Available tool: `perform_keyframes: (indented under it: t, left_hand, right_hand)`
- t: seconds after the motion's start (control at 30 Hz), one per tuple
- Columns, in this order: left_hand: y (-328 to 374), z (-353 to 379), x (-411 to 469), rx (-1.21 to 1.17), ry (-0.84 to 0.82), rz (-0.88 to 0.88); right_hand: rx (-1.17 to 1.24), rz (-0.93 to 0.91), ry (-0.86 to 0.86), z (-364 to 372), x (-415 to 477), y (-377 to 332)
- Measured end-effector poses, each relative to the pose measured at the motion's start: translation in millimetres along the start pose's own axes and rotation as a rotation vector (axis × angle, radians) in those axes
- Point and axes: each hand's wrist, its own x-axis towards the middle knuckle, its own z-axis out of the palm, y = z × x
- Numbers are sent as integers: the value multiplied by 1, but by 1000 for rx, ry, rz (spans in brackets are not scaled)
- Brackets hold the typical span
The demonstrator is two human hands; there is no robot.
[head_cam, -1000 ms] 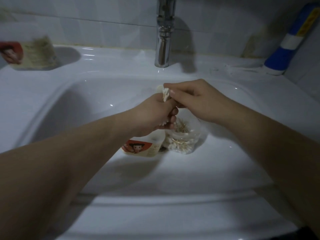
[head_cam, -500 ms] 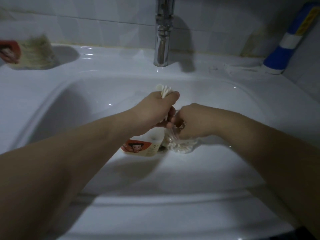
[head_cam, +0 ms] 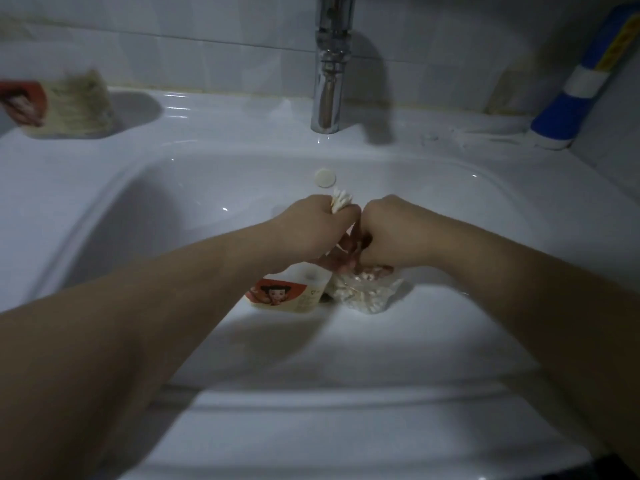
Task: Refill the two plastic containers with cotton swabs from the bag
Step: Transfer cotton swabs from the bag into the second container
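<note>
Cotton swabs (head_cam: 341, 201) upright in left hand (head_cam: 311, 233)

The one camera sits on my head and looks forward and down into the sink (head_cam: 346, 358), close enough that the basin fills most of the frame. The tap (head_cam: 329, 81) stands at the top middle, cut off by the upper edge, with the wall tiles (head_cam: 173, 39) behind it. My left forearm (head_cam: 156, 323) and right forearm (head_cam: 519, 289) come in from the bottom corners, and my left grip (head_cam: 311, 230) and right grip (head_cam: 391, 233) meet near the middle. The wide lens bows the near rim.
</note>
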Motion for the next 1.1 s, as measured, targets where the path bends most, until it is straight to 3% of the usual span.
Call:
perform_keyframes:
  t: [0.27,0.43,0.67,0.8,1.1]
  left_hand:
    - [1,-3,1,2,61,-54]
    - [1,-1,3,76,117,49]
    - [0,3,-1,152,-11,155]
    - [2,1,-1,169,11,204]
    - [3,1,-2,-29,-28,182]
  right_hand:
    - [400,43,70,-30,-14,16]
    - [466,32,98,-35,-17,21]
    - [533,10,212,-43,-20,29]
    - [692,8,270,-44,-21,31]
    - [728,60,354,-38,-15,28]
